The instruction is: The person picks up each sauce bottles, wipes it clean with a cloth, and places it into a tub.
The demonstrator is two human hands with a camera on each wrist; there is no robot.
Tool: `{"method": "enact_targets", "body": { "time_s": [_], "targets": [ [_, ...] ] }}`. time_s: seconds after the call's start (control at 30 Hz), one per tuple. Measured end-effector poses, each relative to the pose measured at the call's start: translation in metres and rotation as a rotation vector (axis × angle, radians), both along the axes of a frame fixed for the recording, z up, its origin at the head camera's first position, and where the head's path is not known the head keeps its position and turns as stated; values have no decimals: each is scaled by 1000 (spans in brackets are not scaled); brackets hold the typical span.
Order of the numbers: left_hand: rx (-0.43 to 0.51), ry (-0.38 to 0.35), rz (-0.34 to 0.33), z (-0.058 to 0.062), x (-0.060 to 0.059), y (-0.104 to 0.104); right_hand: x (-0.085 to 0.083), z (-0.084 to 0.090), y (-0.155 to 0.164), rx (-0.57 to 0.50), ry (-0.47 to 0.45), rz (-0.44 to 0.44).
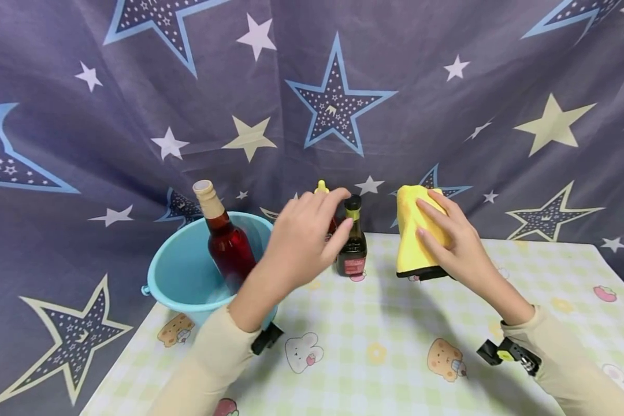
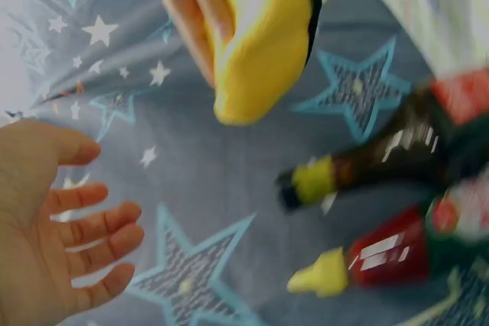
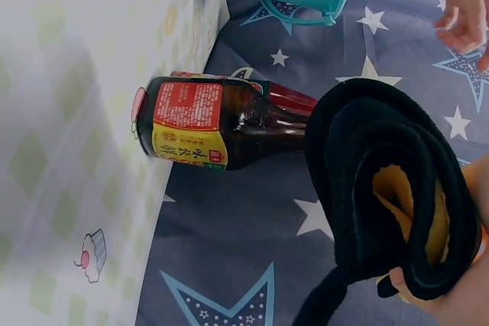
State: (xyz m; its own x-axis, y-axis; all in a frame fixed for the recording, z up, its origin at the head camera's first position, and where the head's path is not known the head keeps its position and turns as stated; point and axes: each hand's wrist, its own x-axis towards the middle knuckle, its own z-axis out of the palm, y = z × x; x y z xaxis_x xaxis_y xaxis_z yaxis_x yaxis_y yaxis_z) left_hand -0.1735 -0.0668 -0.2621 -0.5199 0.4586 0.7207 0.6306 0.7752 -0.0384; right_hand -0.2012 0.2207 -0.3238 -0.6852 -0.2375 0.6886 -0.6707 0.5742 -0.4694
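My right hand (image 1: 460,248) grips a folded yellow cloth (image 1: 412,237) with black edging, held up over the right part of the table; its rolled black end shows in the right wrist view. My left hand (image 1: 303,240) is in the air with its fingers apart, holding nothing. Just beyond it stands a dark sauce bottle (image 1: 352,254) with a black cap. Beside that one is a red sauce bottle (image 2: 390,253) with a yellow nozzle cap, mostly hidden behind my left hand in the head view.
A light blue bucket (image 1: 161,277) stands at the table's left, and a tall bottle of red liquid (image 1: 231,245) leans inside it. The checked tablecloth (image 1: 374,323) carries cartoon prints. Behind the table hangs a dark curtain (image 1: 437,133) with stars.
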Motion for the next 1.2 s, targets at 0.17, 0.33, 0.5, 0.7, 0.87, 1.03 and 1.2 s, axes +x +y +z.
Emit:
{"method": "enact_targets", "body": {
  "time_s": [0.17,0.33,0.5,0.7,0.87,1.03,1.2],
  "targets": [
    [93,-9,83,-22,-13,23,0,-2,5,-8,-8,-8],
    [145,-77,193,-36,-36,41,0,-6,10,-5,-9,-19],
    [79,-192,290,-47,-64,51,0,-8,14,6,-13,-17],
    [-21,-218,348,-57,-89,56,-1,-12,16,27,-43,-23],
    [-79,-173,374,-63,-102,54,-4,-18,15,44,-28,-21],
    [-107,-85,355,-64,-109,52,-5,-23,16,66,-20,-19],
    [-152,-8,336,-64,-114,51,-6,-25,19,74,-17,-25]
  ]
}}
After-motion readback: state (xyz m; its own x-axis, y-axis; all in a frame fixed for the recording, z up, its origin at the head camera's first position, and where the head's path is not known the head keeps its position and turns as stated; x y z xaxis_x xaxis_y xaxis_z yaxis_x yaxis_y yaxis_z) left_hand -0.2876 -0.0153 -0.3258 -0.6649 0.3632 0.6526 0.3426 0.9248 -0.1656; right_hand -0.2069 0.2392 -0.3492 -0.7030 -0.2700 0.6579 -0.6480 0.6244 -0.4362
